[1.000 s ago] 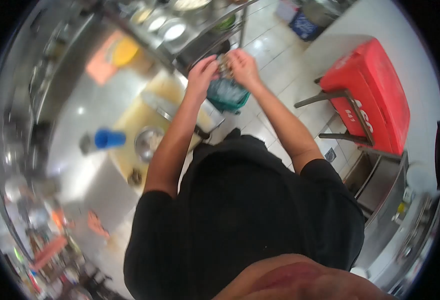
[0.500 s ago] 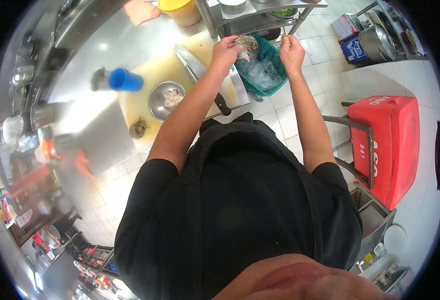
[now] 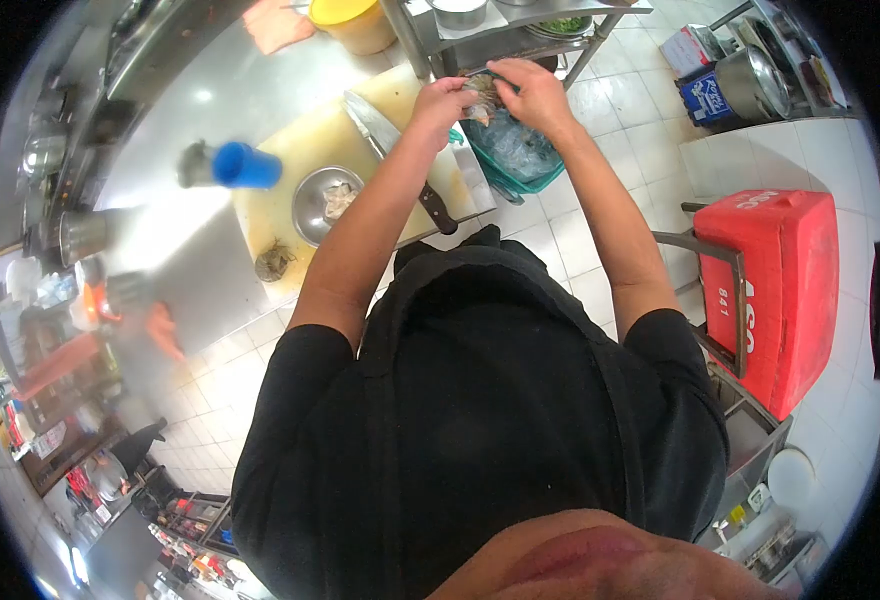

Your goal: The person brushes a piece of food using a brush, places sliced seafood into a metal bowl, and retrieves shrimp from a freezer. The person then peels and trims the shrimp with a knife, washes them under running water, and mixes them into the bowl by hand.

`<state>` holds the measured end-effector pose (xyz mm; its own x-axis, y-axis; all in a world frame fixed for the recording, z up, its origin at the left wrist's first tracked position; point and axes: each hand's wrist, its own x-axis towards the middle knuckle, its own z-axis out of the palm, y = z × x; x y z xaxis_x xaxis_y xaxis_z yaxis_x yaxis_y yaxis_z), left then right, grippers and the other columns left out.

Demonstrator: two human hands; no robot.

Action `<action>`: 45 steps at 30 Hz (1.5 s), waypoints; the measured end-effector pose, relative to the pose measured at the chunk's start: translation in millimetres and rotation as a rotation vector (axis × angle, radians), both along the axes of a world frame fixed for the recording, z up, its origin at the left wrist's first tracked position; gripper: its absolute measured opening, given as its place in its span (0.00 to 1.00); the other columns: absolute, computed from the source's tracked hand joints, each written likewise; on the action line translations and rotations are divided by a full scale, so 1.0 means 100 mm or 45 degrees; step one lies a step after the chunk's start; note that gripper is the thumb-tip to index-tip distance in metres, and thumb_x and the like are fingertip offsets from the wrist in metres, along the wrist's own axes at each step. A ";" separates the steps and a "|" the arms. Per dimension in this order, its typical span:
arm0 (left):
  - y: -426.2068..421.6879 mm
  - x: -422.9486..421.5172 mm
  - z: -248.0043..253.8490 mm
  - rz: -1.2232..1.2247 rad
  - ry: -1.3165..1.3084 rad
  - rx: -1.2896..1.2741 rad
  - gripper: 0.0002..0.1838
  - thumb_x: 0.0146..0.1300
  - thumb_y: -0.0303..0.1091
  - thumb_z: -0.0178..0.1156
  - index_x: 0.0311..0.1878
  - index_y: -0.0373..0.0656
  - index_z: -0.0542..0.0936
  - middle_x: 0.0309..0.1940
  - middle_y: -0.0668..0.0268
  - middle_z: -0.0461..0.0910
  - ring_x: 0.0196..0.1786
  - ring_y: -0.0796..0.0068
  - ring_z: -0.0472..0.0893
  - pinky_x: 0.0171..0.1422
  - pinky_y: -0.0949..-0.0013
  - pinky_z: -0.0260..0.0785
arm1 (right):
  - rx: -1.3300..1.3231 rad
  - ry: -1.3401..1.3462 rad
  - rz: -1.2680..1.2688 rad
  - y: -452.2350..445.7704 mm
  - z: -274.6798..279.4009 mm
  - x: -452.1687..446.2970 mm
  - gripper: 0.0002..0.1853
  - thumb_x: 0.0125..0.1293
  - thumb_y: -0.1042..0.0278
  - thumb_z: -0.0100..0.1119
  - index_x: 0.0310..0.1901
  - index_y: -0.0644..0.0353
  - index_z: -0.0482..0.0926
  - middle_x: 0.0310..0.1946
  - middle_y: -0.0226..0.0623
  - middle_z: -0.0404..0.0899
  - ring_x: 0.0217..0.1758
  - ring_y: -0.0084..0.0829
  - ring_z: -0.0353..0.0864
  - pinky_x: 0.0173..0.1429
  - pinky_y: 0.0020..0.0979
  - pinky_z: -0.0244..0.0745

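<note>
Over a green bin (image 3: 535, 184) lined with clear plastic, my left hand (image 3: 446, 106) pinches a grey-brown prawn (image 3: 481, 98). My right hand (image 3: 537, 97) has its fingers closed at the prawn's other side, partly hiding it. Another grey prawn (image 3: 274, 262) lies on the near left corner of the yellowish cutting board (image 3: 295, 150). A steel bowl (image 3: 305, 205) on the board holds pale, peeled pieces. Beside my left forearm a large knife (image 3: 385, 135) rests on the board, its dark handle toward me.
A blue cup (image 3: 246, 165) stands left of the bowl. At the back of the steel counter are a yellow-lidded tub (image 3: 360, 30) and a pink cloth (image 3: 278, 22). A metal shelf (image 3: 520, 30) rises behind the bin. To the right is a red box (image 3: 775, 300) with a metal-framed chair.
My right hand has moved left from beyond the bin's right side to the prawn, and its fingers now meet it. My left hand has barely shifted and still holds the prawn.
</note>
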<state>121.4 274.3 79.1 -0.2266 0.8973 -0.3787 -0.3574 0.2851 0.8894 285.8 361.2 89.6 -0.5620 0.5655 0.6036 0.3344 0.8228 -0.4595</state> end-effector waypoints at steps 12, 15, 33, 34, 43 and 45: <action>-0.18 -0.16 -0.02 -0.025 0.204 -0.122 0.16 0.61 0.28 0.63 0.52 0.36 0.78 0.39 0.66 0.81 0.35 0.75 0.79 0.38 0.71 0.71 | 0.036 -0.147 0.060 -0.21 -0.24 -0.29 0.12 0.54 0.67 0.61 0.40 0.58 0.83 0.36 0.42 0.84 0.39 0.43 0.84 0.44 0.40 0.80; -0.17 -0.22 -0.13 -0.043 0.230 -0.101 0.16 0.61 0.28 0.63 0.52 0.34 0.78 0.39 0.65 0.82 0.35 0.74 0.80 0.38 0.70 0.73 | 0.040 -0.120 0.046 -0.20 -0.33 -0.31 0.11 0.54 0.68 0.60 0.39 0.58 0.84 0.35 0.43 0.84 0.38 0.42 0.84 0.43 0.38 0.80; -0.32 -0.08 -0.02 -0.019 0.568 0.046 0.15 0.63 0.25 0.60 0.53 0.35 0.78 0.40 0.62 0.83 0.35 0.76 0.80 0.33 0.71 0.75 | -0.737 0.222 -0.498 0.34 -0.89 -0.05 0.13 0.55 0.62 0.59 0.37 0.60 0.86 0.30 0.45 0.85 0.34 0.39 0.86 0.43 0.33 0.79; -0.34 -0.10 -0.02 0.010 0.563 0.038 0.16 0.63 0.26 0.60 0.54 0.35 0.78 0.40 0.63 0.83 0.36 0.76 0.80 0.33 0.71 0.75 | -0.604 0.085 -0.515 0.36 -0.84 0.06 0.14 0.55 0.61 0.61 0.39 0.59 0.85 0.32 0.44 0.85 0.39 0.44 0.85 0.47 0.36 0.78; -0.39 -0.14 -0.16 0.110 0.061 -0.034 0.17 0.63 0.24 0.58 0.55 0.37 0.76 0.40 0.64 0.80 0.38 0.73 0.80 0.39 0.70 0.76 | -0.396 0.086 -0.181 0.09 -0.48 0.11 0.13 0.56 0.67 0.60 0.43 0.57 0.84 0.41 0.41 0.83 0.37 0.43 0.83 0.46 0.38 0.78; -0.40 -0.10 -0.18 0.092 -0.019 -0.009 0.17 0.63 0.24 0.57 0.55 0.38 0.75 0.41 0.63 0.80 0.38 0.73 0.80 0.39 0.69 0.76 | -0.354 0.005 -0.027 -0.26 -0.24 -0.05 0.13 0.57 0.64 0.61 0.43 0.56 0.84 0.40 0.41 0.84 0.38 0.42 0.84 0.45 0.38 0.79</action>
